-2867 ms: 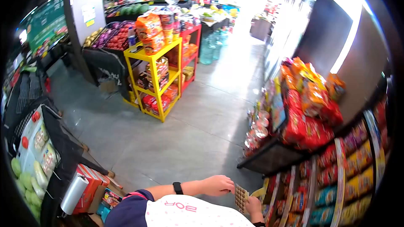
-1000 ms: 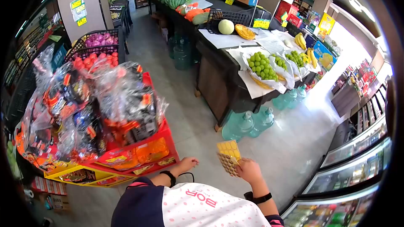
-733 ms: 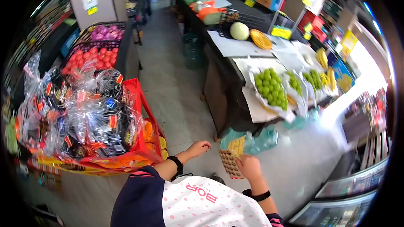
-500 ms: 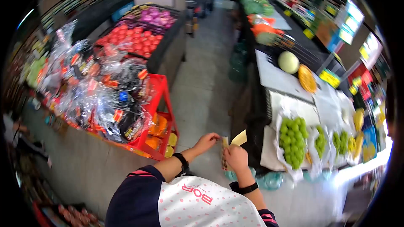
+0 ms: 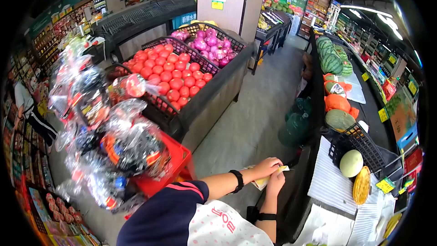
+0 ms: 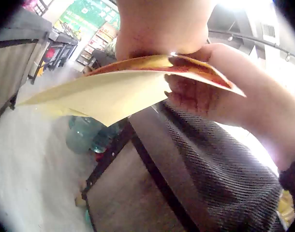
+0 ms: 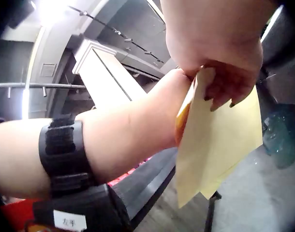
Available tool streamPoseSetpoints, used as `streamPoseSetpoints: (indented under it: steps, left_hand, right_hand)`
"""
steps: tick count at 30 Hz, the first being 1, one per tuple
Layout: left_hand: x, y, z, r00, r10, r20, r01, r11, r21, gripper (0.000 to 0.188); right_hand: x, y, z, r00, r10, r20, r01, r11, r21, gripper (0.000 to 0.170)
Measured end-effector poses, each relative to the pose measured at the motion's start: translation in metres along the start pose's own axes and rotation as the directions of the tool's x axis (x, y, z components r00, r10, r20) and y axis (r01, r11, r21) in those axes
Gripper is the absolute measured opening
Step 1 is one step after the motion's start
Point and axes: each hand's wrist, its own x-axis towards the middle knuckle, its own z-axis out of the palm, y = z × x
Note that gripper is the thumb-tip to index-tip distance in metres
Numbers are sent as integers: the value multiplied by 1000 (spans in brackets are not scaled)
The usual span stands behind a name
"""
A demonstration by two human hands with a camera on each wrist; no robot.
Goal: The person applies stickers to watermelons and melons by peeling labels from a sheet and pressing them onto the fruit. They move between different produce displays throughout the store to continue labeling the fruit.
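Observation:
Folded cream-yellow sheets (image 5: 260, 182) (image 6: 104, 92) (image 7: 220, 140) are held between both hands in front of the body. My left hand (image 5: 266, 168) (image 6: 162, 29) grips their upper edge, its fingers meeting the right hand's. My right hand (image 5: 276, 183) (image 7: 217, 48) pinches the sheets at the other end, fingers curled over the pale face in the right wrist view. Orange and red show inside the fold in the left wrist view. Part of the left fingers is hidden behind the sheets and the right hand.
A red rack (image 5: 170, 166) with plastic-wrapped packs (image 5: 132, 146) stands at left, beside crates of tomatoes (image 5: 168, 70) and purple onions (image 5: 211, 45). A dark produce counter with a pale melon (image 5: 351, 163) runs along the right. Grey floor (image 5: 246, 105) lies between; a person (image 5: 27, 107) stands far left.
The view has swung left, so the tomatoes and aisle show more fully. The left hand has come from beside the sheets onto them, and the spotted face has turned out of sight.

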Motion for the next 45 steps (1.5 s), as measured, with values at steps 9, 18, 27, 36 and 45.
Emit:
streamPoseSetpoints:
  steps: [9,18,27,36,45]
  left_hand:
    - [117,-86,-51,999,-42,20,42,999,11,25]
    - [185,-193,-184,972,-233,-19,234,961,148,20]
    - [221,-255,-247,857,-501,-121,515,832,205,17]
    - [429,-323,-280,905,-420,65,370,856,362,18]
    - [612,-399,-310,915,-395,89,359,893,273,19]
  right_hand:
    - [165,38,61,989,-11,149,1,998,65,26]
    - [348,52,151,863,58,503,-153,977,149,24]
    - [500,29,211,833,-150,533,372,865,-336,28]
    - [657,33,298,833,-181,523,310,936,-169,25]
    - [845,37,350,758,-249,603,561,719,-410,31]
